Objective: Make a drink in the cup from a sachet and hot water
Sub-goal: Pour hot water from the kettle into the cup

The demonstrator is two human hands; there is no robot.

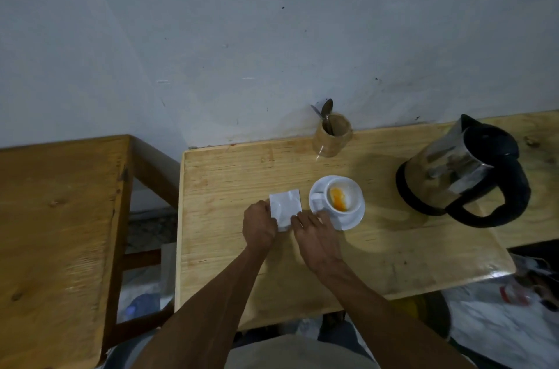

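A white sachet (285, 206) is held just above the wooden table (393, 247), to the left of the cup. My left hand (259, 226) pinches its left edge and my right hand (314, 235) pinches its lower right corner. A white cup (343, 196) stands on a white saucer (357, 217), its handle pointing left. Orange powder lies inside the cup. The black and steel kettle (462, 172) stands at the right, handle toward me.
A tan holder (332, 138) with a spoon (327, 114) in it stands by the wall behind the cup. A second wooden table (60, 232) is at the left across a gap. White bags and clutter (499, 308) lie on the floor at the right.
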